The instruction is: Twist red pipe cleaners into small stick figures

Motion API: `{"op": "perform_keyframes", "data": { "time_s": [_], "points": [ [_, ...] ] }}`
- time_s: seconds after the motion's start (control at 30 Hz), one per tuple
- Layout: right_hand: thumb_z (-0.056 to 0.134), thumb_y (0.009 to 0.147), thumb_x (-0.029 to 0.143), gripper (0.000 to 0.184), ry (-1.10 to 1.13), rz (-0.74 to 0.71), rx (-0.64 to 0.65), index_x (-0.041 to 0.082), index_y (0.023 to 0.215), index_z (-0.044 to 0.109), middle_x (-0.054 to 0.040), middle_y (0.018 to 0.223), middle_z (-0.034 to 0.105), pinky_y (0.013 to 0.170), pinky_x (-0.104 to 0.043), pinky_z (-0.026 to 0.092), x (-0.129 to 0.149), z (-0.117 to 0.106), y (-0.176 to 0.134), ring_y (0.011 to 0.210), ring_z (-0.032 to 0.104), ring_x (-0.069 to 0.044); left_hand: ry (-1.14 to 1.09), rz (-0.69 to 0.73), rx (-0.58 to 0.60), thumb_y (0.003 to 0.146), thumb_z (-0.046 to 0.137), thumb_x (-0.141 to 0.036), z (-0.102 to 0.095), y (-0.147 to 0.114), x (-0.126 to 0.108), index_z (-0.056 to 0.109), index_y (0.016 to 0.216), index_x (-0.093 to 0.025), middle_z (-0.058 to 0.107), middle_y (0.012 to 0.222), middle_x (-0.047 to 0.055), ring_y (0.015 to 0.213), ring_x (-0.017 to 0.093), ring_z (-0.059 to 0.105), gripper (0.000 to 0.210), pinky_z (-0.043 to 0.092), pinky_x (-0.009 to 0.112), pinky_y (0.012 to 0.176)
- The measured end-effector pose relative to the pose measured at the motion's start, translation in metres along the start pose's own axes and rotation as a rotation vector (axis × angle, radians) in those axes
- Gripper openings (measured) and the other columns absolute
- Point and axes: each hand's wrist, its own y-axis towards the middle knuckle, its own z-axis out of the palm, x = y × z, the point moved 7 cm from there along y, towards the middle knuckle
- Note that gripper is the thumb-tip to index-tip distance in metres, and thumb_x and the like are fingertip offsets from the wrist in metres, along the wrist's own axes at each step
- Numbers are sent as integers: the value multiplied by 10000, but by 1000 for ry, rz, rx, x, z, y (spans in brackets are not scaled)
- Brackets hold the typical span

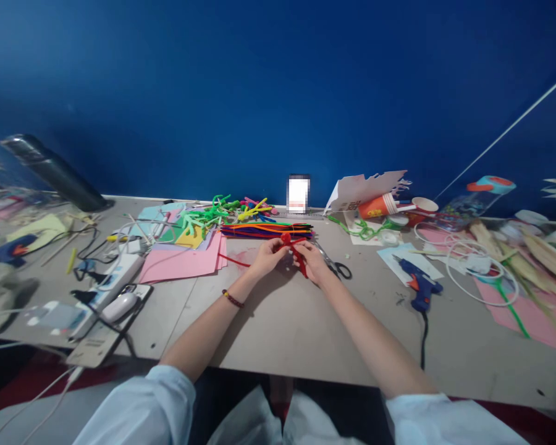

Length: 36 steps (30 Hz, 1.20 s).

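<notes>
Pinching a red pipe-cleaner piece point(301, 264) in the fingers of both hands, we are working at a grey tabletop point(278, 340) beneath a blue wall point(278, 93). Our left hand point(267, 254) is grasping it near a rounded red tip, and our right hand point(311, 259) is gripping its other side. We are holding it over the tabletop, just in front of a multicoloured pipe-cleaner bundle point(259, 232). Beside our left hand, a red strand point(234, 259) is lying; whether it is joining the piece, we cannot tell. Black-handled scissors point(343, 270) are resting just beyond our right hand. Pink paper sheets point(180, 264) are spreading to the left, while a blue glue gun point(419, 284) is lying well to the right.
</notes>
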Motion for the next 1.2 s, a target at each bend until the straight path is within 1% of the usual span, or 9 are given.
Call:
{"op": "perform_keyframes", "data": {
  "time_s": [0.17, 0.37, 0.5, 0.63, 0.73, 0.83, 1.0, 1.1, 1.2],
  "points": [
    [815, 492, 316, 328, -8, 0, 12, 181, 651, 562, 46, 508, 558, 363, -179, 354, -2, -3, 2, 447, 494, -84, 28, 2, 0, 661, 684, -355, 0, 0, -1, 586, 711, -139, 540, 603, -23, 516, 71, 428, 242, 333, 216, 519],
    [805, 527, 340, 317, -53, -88, 6, 177, 674, 577, 44, 502, 547, 353, -175, 326, -1, -6, 6, 427, 464, -73, 37, 19, -25, 682, 668, -341, 1, -5, -6, 579, 704, -140, 494, 569, -37, 509, 73, 407, 221, 318, 221, 525],
    [784, 549, 367, 316, -121, -164, -8, 179, 683, 568, 72, 472, 482, 324, -167, 238, 3, -4, 6, 369, 372, -43, 37, 34, -51, 677, 670, -344, 0, -6, -10, 585, 696, -138, 488, 554, -39, 493, 67, 385, 224, 297, 223, 504],
    [729, 614, 408, 297, -239, -221, -10, 190, 715, 553, 87, 498, 458, 317, -179, 222, 6, -1, 5, 335, 302, -27, 10, 14, -69, 648, 693, -319, 0, -5, -10, 603, 698, -138, 498, 548, -36, 491, 64, 390, 209, 286, 217, 480],
    [688, 655, 427, 283, -340, -282, -27, 195, 739, 549, 57, 596, 523, 331, -182, 257, 10, 0, 3, 377, 345, -37, -23, -17, -79, 623, 715, -313, 0, -5, -7, 601, 676, -143, 487, 530, -39, 479, 61, 389, 212, 285, 215, 466],
    [653, 687, 431, 263, -453, -380, -82, 199, 776, 568, 23, 681, 573, 370, -191, 322, 17, -1, -2, 460, 422, -69, -44, -30, -91, 614, 726, -329, 0, -5, -7, 585, 638, -148, 478, 514, -43, 466, 58, 385, 230, 285, 216, 461],
    [621, 711, 429, 248, -608, -496, -133, 186, 763, 632, -22, 704, 627, 477, -240, 423, 26, -1, -7, 569, 526, -129, -56, -25, -118, 611, 732, -315, -1, -4, -5, 605, 650, -144, 520, 538, -30, 481, 63, 412, 217, 308, 215, 478],
    [624, 706, 440, 263, -615, -502, -129, 181, 750, 644, -31, 691, 638, 486, -253, 435, 26, 0, -8, 579, 549, -144, -42, 16, -127, 626, 720, -305, -4, -3, -5, 614, 646, -138, 557, 574, -15, 513, 72, 446, 199, 332, 216, 505],
    [645, 697, 444, 272, -577, -427, -112, 179, 757, 645, -15, 629, 622, 451, -241, 423, 21, -1, -5, 527, 540, -132, 7, 41, -121, 650, 699, -319, -5, -3, -6, 605, 629, -139, 550, 563, -17, 515, 77, 444, 205, 332, 217, 508]
  ]
}}
